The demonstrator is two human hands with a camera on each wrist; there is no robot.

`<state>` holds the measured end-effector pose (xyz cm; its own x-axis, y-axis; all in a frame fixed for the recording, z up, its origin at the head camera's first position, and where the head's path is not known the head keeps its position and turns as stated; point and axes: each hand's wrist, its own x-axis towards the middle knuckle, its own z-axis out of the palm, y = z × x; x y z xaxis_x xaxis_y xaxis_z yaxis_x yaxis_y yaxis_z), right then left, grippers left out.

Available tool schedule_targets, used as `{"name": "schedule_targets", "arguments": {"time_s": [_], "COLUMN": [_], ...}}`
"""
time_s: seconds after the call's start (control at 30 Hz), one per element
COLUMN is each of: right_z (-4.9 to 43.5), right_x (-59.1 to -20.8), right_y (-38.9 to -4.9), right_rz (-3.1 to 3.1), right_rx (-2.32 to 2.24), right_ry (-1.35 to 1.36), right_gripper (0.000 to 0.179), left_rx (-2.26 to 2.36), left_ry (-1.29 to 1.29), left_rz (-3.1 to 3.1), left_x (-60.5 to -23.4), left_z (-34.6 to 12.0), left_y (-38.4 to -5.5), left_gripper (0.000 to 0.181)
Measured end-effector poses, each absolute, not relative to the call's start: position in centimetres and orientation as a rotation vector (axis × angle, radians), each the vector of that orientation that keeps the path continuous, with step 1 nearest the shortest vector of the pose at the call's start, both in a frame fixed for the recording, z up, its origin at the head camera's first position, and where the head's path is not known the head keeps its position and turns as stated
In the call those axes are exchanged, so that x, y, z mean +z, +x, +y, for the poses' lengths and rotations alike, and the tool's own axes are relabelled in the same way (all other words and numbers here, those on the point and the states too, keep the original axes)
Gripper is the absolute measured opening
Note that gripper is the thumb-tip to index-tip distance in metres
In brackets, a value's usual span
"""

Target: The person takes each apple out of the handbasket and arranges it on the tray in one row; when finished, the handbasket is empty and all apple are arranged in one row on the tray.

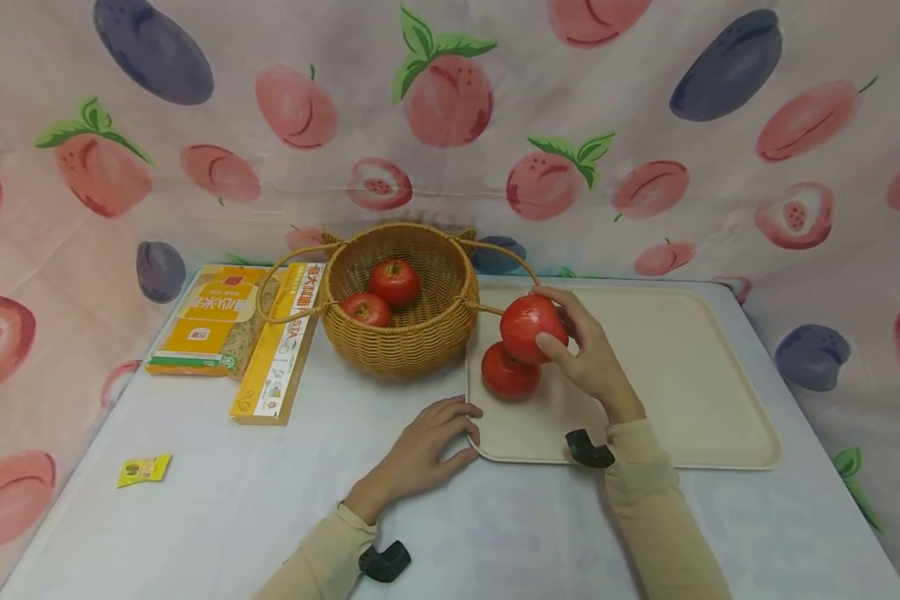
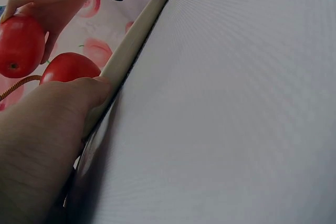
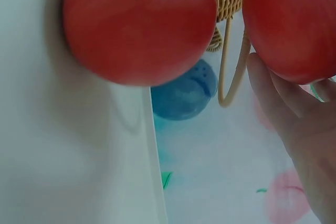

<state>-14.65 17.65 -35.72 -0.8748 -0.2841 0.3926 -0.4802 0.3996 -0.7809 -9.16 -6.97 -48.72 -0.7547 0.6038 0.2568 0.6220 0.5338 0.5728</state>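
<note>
A red apple (image 1: 531, 328) is in my right hand (image 1: 591, 354), thumb at its near side and fingers around its far side. It is raised above the tray's left part and overlaps a second red apple (image 1: 510, 372) lying on the cream tray (image 1: 667, 375). In the right wrist view, the held apple (image 3: 294, 24) sits against the fingertips, beside the other apple (image 3: 139, 27). My left hand (image 1: 420, 446) rests at the tray's front left corner with loosely bent fingers touching the rim; its thumb (image 2: 94, 90) lies along that rim in the left wrist view.
A wicker basket (image 1: 397, 354) with two looped handles stands left of the tray, holding two red apples (image 1: 394, 282). Further left lie a yellow food packet (image 1: 206, 321) and a long pasta box (image 1: 277, 358). A small yellow sachet (image 1: 144, 470) is near the left edge.
</note>
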Motion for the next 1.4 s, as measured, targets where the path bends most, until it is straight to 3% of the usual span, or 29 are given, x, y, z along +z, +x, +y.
{"name": "schedule_targets", "arguments": {"time_s": [1.17, 1.4], "right_z": [22.0, 23.8], "right_x": [-38.0, -40.7], "right_y": [-13.9, -15.1], "right_rz": [-2.603, -2.686], "right_rx": [1.391, 1.303], "right_ry": [0.542, 0.473], "right_gripper": [0.05, 0.055], "left_rx": [-1.054, -1.043], "left_ry": [-1.105, -1.1], "left_rz": [-2.702, -2.706], "left_x": [-48.7, -48.6], "left_z": [-7.0, -7.0], "left_y": [-9.1, -9.1], "left_gripper": [0.01, 0.009]}}
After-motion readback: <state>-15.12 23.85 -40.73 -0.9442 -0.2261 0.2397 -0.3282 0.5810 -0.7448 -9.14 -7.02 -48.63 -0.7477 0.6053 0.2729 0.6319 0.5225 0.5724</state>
